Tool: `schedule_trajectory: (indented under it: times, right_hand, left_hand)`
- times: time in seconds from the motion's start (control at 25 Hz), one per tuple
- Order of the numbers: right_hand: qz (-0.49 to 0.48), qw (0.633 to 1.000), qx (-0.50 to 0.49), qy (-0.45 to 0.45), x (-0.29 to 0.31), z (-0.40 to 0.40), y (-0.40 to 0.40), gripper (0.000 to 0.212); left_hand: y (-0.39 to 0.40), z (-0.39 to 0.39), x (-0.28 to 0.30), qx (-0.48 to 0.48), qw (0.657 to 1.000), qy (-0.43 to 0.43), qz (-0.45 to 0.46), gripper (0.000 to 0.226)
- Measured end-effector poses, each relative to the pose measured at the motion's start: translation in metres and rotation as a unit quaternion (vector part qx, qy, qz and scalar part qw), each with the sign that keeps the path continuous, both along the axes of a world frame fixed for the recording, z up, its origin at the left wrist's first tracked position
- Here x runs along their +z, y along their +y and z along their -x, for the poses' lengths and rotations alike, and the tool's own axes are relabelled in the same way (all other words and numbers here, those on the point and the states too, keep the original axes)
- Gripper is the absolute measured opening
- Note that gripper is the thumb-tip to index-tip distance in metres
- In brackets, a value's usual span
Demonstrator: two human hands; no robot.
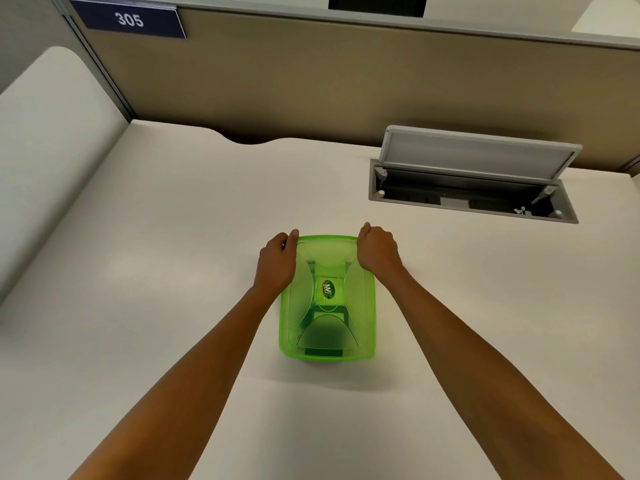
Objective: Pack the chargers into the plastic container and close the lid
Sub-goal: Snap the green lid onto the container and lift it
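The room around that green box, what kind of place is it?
Most likely an office cubicle. A tan partition wall carries a number plate reading 305, and the pale desk has a flip-up cable hatch set into it.

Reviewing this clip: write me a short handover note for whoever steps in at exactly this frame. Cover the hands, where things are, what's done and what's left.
Left hand: curled over the far-left corner of the lid, pressing or gripping the rim.
Right hand: the same at the far-right corner.
Green plastic container: on the desk, lid lying on top. Dark shapes show through the lid, likely the chargers; I cannot count them.
No chargers lie loose on the desk.
Done: packing appears finished, lid placed.
Left: confirm the lid is snapped down all round, especially the near edge, which neither hand touches. I cannot tell whether it has latched.
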State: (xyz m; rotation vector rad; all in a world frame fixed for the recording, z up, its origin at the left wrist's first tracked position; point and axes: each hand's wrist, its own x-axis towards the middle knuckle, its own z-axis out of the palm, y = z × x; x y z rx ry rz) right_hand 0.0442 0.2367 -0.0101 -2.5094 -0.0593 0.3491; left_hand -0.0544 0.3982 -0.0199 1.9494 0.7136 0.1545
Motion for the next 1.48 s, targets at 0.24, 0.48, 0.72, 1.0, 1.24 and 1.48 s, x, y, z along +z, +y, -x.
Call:
schedule_trajectory:
  times: [0.24, 0.48, 0.72, 1.0, 1.24, 1.48]
  right_hand:
    - [-0.013, 0.999, -0.037, 0.029, -0.002, -0.002, 0.001, 0.056]
    - [-0.050, 0.998, -0.033, -0.018, 0.006, 0.005, -0.015, 0.040]
    - [-0.157, 0.978, -0.133, -0.026, 0.006, 0.019, -0.077, 0.037]
    - [-0.171, 0.967, -0.187, 0.002, -0.009, 0.071, -0.114, 0.039]
    - [-0.111, 0.965, -0.237, 0.014, -0.007, 0.076, -0.120, 0.046]
    - [-0.085, 0.966, -0.246, -0.007, -0.010, 0.089, -0.118, 0.059]
  left_hand:
    - [0.000, -0.001, 0.000, 0.006, 1.000, 0.001, -0.004, 0.047]
    - [-0.005, 0.005, 0.002, 0.052, 0.997, 0.051, -0.038, 0.049]
    - [-0.038, 0.050, -0.001, 0.191, 0.980, -0.013, 0.059, 0.047]
    - [-0.091, 0.136, -0.009, 0.127, 0.992, -0.028, 0.001, 0.044]
    - [-0.066, 0.085, 0.008, 0.029, 0.990, 0.074, -0.117, 0.046]
    - [-0.055, 0.032, 0.014, -0.021, 0.997, 0.067, -0.020, 0.058]
